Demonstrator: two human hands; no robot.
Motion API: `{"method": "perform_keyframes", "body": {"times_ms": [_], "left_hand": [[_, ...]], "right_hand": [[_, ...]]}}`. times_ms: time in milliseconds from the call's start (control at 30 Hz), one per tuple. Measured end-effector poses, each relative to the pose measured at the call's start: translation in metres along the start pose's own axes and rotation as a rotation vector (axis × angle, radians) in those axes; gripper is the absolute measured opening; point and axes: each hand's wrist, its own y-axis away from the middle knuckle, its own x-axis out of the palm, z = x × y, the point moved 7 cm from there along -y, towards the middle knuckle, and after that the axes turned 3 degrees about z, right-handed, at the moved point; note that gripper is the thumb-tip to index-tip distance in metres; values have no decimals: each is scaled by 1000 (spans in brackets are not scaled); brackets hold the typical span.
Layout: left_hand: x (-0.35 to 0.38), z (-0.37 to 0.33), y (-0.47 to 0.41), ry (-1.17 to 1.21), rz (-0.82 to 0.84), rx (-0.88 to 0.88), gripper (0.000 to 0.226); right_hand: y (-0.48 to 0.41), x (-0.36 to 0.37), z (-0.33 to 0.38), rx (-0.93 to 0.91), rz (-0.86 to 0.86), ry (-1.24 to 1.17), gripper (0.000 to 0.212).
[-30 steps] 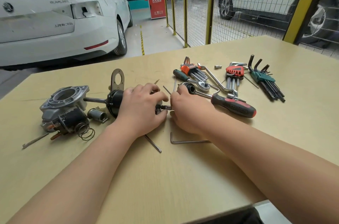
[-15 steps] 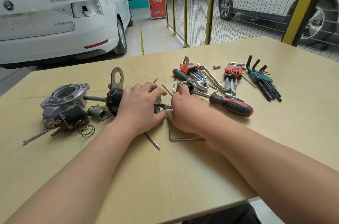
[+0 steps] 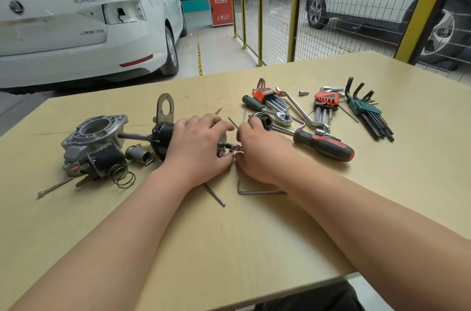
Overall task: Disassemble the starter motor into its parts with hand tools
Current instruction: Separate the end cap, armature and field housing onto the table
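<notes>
- Pale wooden table [image 3: 229,247] carries everything in the head view, with both bare forearms reaching across it.
- The left hand [image 3: 196,150] is wrapped over the black motor body [image 3: 163,140], fingers curled down around it; its shaft [image 3: 132,136] sticks out to the left of the hand.
- The right hand [image 3: 260,155] sits just right of the left, thumb tips nearly touching, fingers pinched narrow on a small metal bit [image 3: 233,146] at the motor's end.
- Left of the left hand lie the grey aluminium nose housing [image 3: 96,132], the black solenoid [image 3: 102,160] against it, a coil spring [image 3: 125,178], a small steel sleeve [image 3: 139,155] and a long bolt [image 3: 54,187].
- Beyond the left hand a brown mounting plate [image 3: 165,106] stands upright behind the motor.
- Below the right hand lies a loose L-shaped hex key [image 3: 254,192].
- Right of the right hand lie a red-and-black-handled driver [image 3: 322,146], a ratchet [image 3: 280,117], orange [image 3: 266,98], red [image 3: 326,100] and green [image 3: 364,106] hex key sets.
</notes>
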Motion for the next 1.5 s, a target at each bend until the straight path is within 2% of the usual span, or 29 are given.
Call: {"method": "perform_keyframes", "body": {"times_ms": [100,233,333,467,600,667,733,800,867,1067,1267,1400,1500], "left_hand": [[0,0,0,3,-7,10,52],[1,0,1,6,-14,12,53],[0,0,1,11,-7,20,59],[-3,5,6,73,0,49,80],[-5,30,16,6,102,4,102],[-5,44,17,-24,156,-38,102],[-4,53,15,-5,184,-74,99],[-5,57,12,35,174,-85,91],[-5,60,9,55,163,-74,84],[-3,65,8,142,137,-33,76],[-10,65,14,433,-10,-46,74],[-20,55,14,240,-125,-24,69],[-18,44,10,146,-93,-42,76]], "right_hand": [[-2,0,0,-34,37,3,32],[-3,-4,5,-113,-22,117,26],[-2,-5,1,-87,-34,60,24],[0,-3,-4,-109,-28,27,26],[3,-5,-28,-13,-21,63,21],[3,-13,-30,-9,-62,24,32],[0,-20,-12,-95,-100,-96,55],[-9,-19,14,-157,-46,-241,76],[-20,-11,32,-138,18,-285,87],[-30,-10,28,-107,-48,-278,69],[-18,-37,27,-219,-251,-414,68],[-11,-37,28,-286,-274,-437,64],[-8,-31,31,-265,-316,-397,60]]}}
